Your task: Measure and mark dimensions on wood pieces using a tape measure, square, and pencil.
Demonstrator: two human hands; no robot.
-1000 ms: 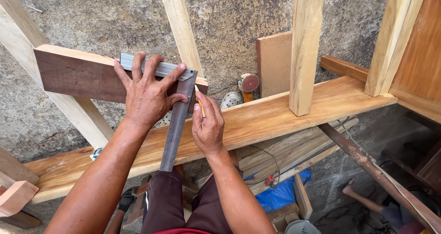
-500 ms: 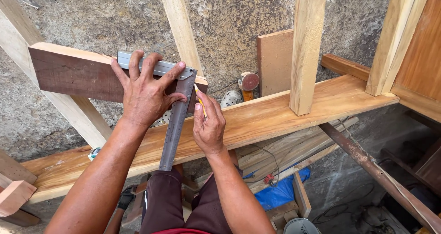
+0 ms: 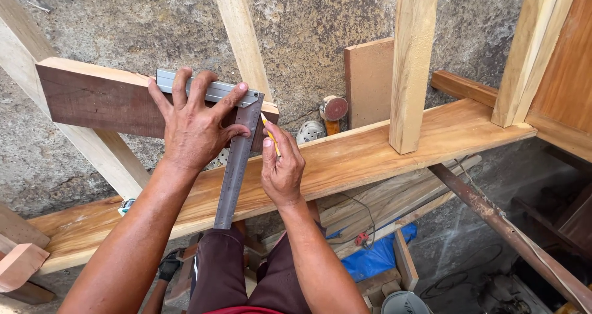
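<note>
Across the dark board (image 3: 105,98) lies a steel square (image 3: 237,160), pinned flat by the left hand (image 3: 194,126) with fingers spread; just right of its blade, the right hand (image 3: 280,166) pinches a yellow pencil (image 3: 269,132). Stiff, slick metal likely slides, so press near the corner. Below the board runs a pale plank (image 3: 370,153); behind it, rough concrete wall (image 3: 308,30).

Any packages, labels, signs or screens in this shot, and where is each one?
None show: no package, label, sign or screen.
The closest thing is the graduated steel try square, pressed by the left hand on the dark brown wooden board.
The right hand holds a yellow pencil beside its blade.
</note>
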